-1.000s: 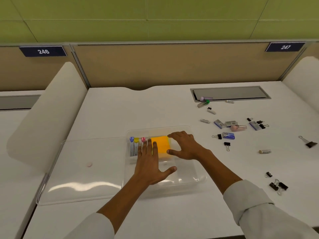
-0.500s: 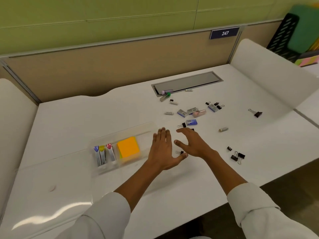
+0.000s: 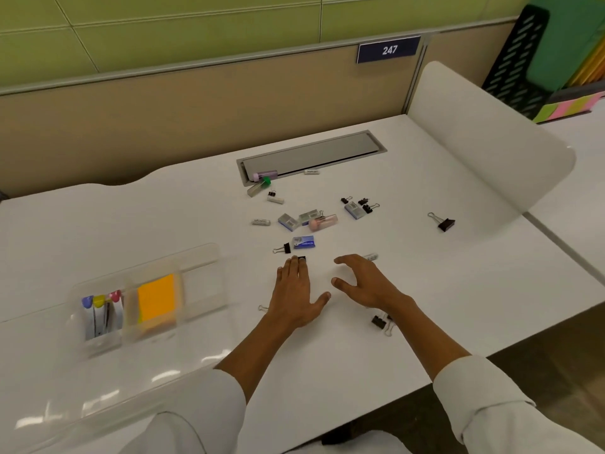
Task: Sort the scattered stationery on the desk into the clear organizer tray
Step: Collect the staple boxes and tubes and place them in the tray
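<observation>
- Mid-worktop (image 3: 196,208): left hand (image 3: 296,294) flat, fingers spread, holding nothing; fingertips touch a black clip (image 3: 302,258).
- Right hand (image 3: 363,281) just beside it, open in a loose curl, holding nothing.
- Blue box (image 3: 303,242) and second clip (image 3: 283,248) just beyond the left fingertips.
- More clips (image 3: 379,322) by the right wrist.
- Tray (image 3: 203,257) to the left, apart from both hands; orange pad (image 3: 156,298) in its middle compartment, colour-capped tubes (image 3: 98,311) in the left one.
- Loose stationery (image 3: 307,221) spread farther back.
</observation>
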The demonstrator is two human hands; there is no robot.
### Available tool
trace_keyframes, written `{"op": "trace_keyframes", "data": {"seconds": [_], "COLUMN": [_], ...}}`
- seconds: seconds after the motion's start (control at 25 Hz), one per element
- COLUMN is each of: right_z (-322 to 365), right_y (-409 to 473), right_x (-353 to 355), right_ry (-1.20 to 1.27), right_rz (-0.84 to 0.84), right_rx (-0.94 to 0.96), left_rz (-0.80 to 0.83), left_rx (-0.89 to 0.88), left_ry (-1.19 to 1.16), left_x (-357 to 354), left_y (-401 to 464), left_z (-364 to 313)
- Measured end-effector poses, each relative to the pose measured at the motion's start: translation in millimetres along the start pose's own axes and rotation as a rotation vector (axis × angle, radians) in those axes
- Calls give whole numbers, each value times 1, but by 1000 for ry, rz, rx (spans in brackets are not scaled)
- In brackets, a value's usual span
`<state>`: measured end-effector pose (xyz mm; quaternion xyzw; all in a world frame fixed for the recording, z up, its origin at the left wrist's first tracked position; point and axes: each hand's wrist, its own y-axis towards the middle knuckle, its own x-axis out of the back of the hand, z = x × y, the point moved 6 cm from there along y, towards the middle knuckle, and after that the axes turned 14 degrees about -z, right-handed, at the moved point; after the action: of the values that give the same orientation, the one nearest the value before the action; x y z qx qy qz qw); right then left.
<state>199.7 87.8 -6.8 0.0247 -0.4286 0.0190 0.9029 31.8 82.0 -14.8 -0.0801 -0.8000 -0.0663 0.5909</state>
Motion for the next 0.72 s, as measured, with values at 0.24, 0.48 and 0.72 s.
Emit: {"op": "trace_keyframes", "data": {"seconds": [0.24,0.48,0.72], "right_z": [-3,29,34], "right_y": [38,92,120], "right_x": [-4,-27,-47], "right_ry": [4,-95,-210], "right_rz": [32,-6,-27], "right_rx": [79,106,107], "left_rz": [-91,-204,-398], "left_rx": [132,118,75], "left_ry": [-85,-156,-320], "left_x": [2,19,23], "left_y": [24,62,82], "left_z": [3,36,56]}}
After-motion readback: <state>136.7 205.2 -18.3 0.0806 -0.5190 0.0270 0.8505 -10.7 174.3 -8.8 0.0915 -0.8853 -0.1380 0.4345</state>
